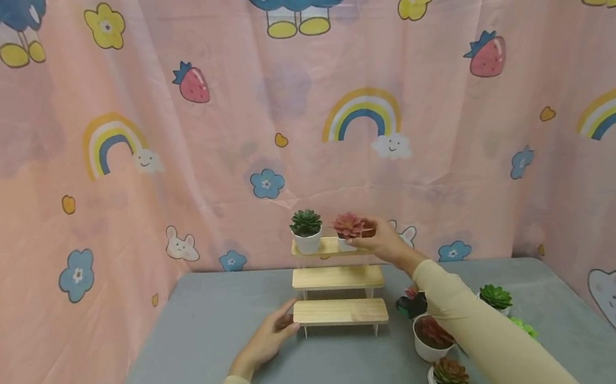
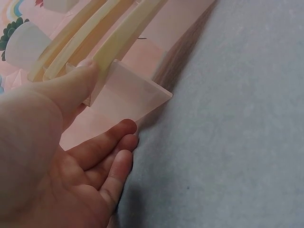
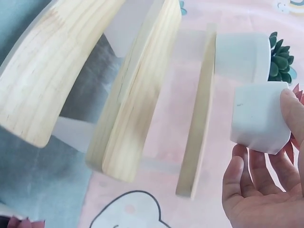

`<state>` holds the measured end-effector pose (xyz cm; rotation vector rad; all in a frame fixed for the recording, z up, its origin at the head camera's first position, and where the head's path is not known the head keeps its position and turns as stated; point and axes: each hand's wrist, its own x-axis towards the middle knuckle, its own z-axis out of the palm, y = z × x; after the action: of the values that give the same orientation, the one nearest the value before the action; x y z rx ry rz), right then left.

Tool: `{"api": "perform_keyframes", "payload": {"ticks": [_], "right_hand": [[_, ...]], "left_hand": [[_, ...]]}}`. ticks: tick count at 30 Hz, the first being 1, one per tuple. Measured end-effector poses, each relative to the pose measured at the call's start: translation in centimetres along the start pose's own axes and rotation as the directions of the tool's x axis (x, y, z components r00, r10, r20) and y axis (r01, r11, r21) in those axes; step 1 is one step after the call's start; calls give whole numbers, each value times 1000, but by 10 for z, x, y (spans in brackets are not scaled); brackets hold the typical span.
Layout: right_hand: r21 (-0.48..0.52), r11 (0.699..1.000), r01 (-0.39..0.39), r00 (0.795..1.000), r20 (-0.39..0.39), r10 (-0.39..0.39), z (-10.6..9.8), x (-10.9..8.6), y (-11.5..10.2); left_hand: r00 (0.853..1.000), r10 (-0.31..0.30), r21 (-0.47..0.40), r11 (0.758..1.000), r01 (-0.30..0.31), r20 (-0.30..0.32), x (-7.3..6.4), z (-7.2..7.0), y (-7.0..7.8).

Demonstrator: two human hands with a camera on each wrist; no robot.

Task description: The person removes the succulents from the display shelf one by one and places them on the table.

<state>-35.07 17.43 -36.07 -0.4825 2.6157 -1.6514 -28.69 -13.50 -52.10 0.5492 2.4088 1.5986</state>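
Note:
A wooden three-tier display stand (image 1: 340, 312) with clear supports stands on the table. My right hand (image 1: 383, 240) holds a pink succulent (image 1: 348, 225) by its white pot (image 3: 260, 116) at the right of the top tier. In the right wrist view, a gap shows between the pot's base and that tier (image 3: 197, 123). Beside it, a green succulent (image 1: 306, 229) sits in a white pot on the tier's left. My left hand (image 1: 267, 340) grips the bottom tier's left end with thumb and forefinger; its other fingers (image 2: 116, 175) extend beside the clear support (image 2: 126, 92).
Right of the stand, a dark red succulent (image 1: 433, 336) and a brownish-green one (image 1: 450, 377) stand in white pots. More green succulents (image 1: 495, 297) are partly hidden behind my right sleeve (image 1: 479, 318). A patterned pink curtain (image 1: 300, 118) hangs behind the grey table (image 1: 202, 315).

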Motion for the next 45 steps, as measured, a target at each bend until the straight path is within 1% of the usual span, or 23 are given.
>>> {"api": "perform_keyframes", "payload": {"ticks": [6,12,17,20,22,26,32,35,39,45], "right_hand": [[-32,999,12,1000,-18,-12,-11,-13,-6],[-65,997,33,999,-20,-34,-20,-26,-11],[-105,991,78,997,-10,-79,-25,-37,-12],[-124,986,111,994,-7,-113,-28,-45,-12],[-125,984,128,992,-3,-130,-30,-51,-12],[-123,983,135,991,-1,-136,-36,-64,-13],[-86,980,178,984,6,-178,-45,-82,-12],[-69,983,172,985,13,-171,-48,-91,-12],[-72,983,171,985,16,-170,-53,-101,-9],[-79,968,237,972,24,-236,-59,-110,0]], "left_hand": [[1000,12,3,1000,-11,-6,0,1,0],[1000,-6,-4,1000,6,-2,-1,-1,3],[1000,-23,-20,1000,23,-1,-2,0,4],[1000,-23,-23,999,23,-2,-2,0,4],[1000,-26,-24,999,26,-1,-2,1,3],[1000,-26,-25,999,26,2,-4,0,4],[1000,-21,-21,1000,22,8,-5,-1,7],[1000,-23,-16,1000,23,5,-4,-2,7],[1000,-23,-9,1000,23,2,-3,-2,5],[1000,-15,-15,1000,15,8,-3,-2,3]]}}
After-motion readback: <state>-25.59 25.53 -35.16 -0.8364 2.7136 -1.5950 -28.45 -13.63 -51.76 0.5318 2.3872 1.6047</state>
